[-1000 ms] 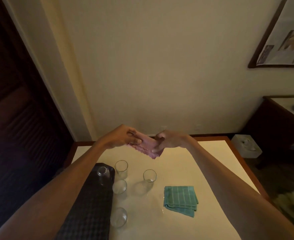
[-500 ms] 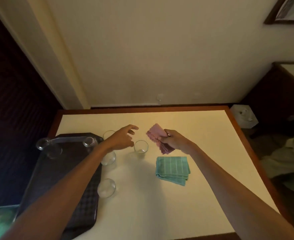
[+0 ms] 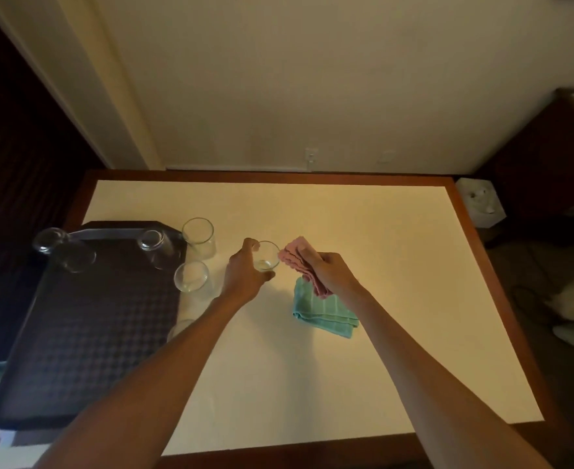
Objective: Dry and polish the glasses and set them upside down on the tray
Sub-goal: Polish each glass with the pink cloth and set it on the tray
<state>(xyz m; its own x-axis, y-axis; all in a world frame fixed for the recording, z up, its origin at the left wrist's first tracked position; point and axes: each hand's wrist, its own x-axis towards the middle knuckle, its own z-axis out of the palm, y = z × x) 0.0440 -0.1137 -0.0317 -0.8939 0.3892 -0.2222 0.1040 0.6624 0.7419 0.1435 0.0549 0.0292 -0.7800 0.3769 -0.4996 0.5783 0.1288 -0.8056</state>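
Note:
My left hand (image 3: 246, 274) wraps around an upright clear glass (image 3: 266, 257) standing on the white table (image 3: 363, 231). Just to its right, my right hand (image 3: 326, 270) grips a folded pink cloth (image 3: 297, 255), whose edge is close to the glass rim. A dark tray (image 3: 82, 333) lies at the left with two glasses upside down at its far end, one at the left corner (image 3: 64, 248) and one at the right corner (image 3: 155, 245). Two more upright glasses (image 3: 199, 236) (image 3: 191, 275) stand beside the tray. Another glass (image 3: 180, 328) is mostly hidden by my left forearm.
A folded teal cloth (image 3: 323, 313) lies on the table under my right wrist. The table has a brown wooden border (image 3: 475, 238). A white tissue box (image 3: 480, 201) sits beyond the right edge, and dark furniture stands at far right.
My left hand let go of the pink cloth, moved to the middle glass and closed around it. My right hand kept the cloth and lowered beside the glass. The camera tilted down.

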